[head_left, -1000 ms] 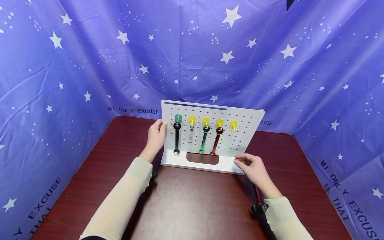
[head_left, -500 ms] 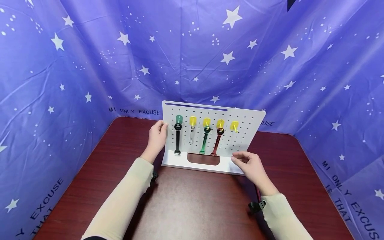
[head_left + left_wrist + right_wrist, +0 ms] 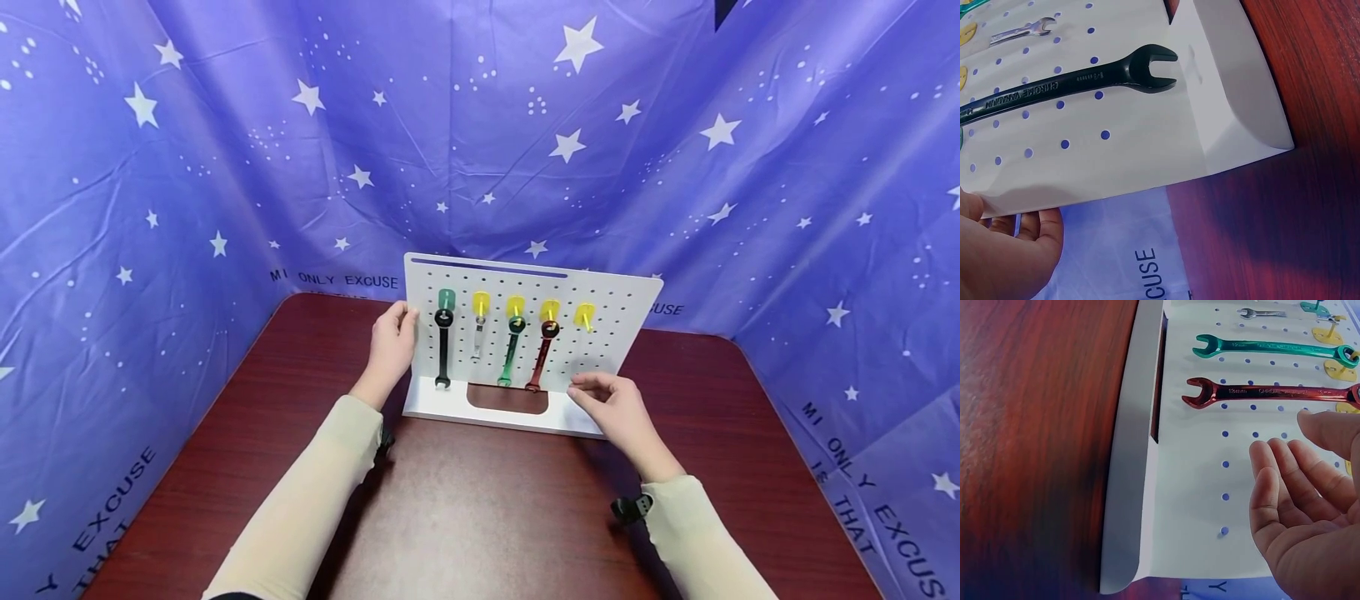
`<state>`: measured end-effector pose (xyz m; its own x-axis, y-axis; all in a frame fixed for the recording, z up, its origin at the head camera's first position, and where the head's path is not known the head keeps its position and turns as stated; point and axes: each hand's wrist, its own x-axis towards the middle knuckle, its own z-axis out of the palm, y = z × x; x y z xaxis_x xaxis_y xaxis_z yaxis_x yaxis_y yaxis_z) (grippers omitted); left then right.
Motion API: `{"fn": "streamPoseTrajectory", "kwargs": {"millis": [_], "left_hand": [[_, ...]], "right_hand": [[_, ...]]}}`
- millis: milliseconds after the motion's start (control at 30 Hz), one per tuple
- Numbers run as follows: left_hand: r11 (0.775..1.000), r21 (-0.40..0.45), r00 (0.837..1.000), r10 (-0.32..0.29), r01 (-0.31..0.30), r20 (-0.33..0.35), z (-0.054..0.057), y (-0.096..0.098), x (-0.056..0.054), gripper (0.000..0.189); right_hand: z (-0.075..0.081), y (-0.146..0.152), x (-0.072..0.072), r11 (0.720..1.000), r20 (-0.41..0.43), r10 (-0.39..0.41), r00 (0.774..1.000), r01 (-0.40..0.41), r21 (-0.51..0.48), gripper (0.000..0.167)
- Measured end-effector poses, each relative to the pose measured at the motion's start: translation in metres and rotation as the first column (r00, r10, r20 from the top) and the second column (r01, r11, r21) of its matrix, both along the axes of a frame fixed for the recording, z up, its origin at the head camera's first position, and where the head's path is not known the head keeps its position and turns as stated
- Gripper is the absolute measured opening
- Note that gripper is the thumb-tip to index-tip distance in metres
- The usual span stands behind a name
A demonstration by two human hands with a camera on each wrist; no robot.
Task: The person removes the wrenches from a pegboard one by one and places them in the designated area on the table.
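A white pegboard (image 3: 622, 333) stands upright on the table. My left hand (image 3: 392, 342) grips its left edge, thumb in front and fingers behind in the left wrist view. Hanging from hooks, left to right, are a black wrench (image 3: 1079, 86), a small silver wrench (image 3: 477, 340), a green wrench (image 3: 1260, 348) and a red wrench (image 3: 1260, 393). At the far right a yellow hook (image 3: 585, 316) bears nothing. My right hand (image 3: 617, 415) hovers before the board's lower right part, nearest the red wrench, fingers loosely bent and holding nothing.
The board's foot has a cutout (image 3: 510, 398) through which the dark red-brown table (image 3: 480, 508) shows. A purple star-patterned curtain (image 3: 465, 125) encloses the table's back and sides. Black wrist gear (image 3: 630, 508) sits below the right hand.
My right hand has moved left, from the board's lower right corner toward the red wrench. The left hand stays on the left edge, and the wrenches hang as before.
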<state>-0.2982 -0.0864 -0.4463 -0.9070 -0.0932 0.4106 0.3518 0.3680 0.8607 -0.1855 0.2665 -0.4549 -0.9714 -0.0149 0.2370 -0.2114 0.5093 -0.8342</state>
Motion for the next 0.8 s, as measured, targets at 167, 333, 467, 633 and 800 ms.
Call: {"fn": "streamPoseTrajectory", "kwargs": {"millis": [167, 333, 467, 633, 800], "left_hand": [[1.000, 0.000, 1.000, 0.002, -0.002, 0.000, -0.001, 0.000, -0.002, 0.018], [1.000, 0.001, 1.000, 0.002, -0.002, -0.010, -0.003, 0.000, -0.003, 0.017], [1.000, 0.011, 1.000, -0.002, 0.002, -0.014, -0.003, 0.000, -0.002, 0.018], [1.000, 0.011, 1.000, 0.001, -0.001, -0.017, -0.003, 0.000, -0.002, 0.017], [1.000, 0.016, 1.000, -0.001, 0.001, -0.013, -0.003, 0.000, -0.002, 0.017]], "right_hand": [[0.004, -0.004, -0.002, 1.000, -0.008, -0.001, 1.000, 0.001, 0.001, 0.024], [0.005, -0.009, -0.003, 1.000, -0.024, 0.006, 1.000, -0.006, -0.021, 0.024], [0.006, -0.012, -0.006, 1.000, -0.018, 0.002, 1.000, -0.003, -0.029, 0.024], [0.009, -0.017, -0.009, 1.000, -0.027, -0.004, 1.000, 0.003, -0.027, 0.024], [0.010, -0.020, -0.012, 1.000, -0.032, -0.001, 0.999, 0.000, -0.019, 0.026]]}}
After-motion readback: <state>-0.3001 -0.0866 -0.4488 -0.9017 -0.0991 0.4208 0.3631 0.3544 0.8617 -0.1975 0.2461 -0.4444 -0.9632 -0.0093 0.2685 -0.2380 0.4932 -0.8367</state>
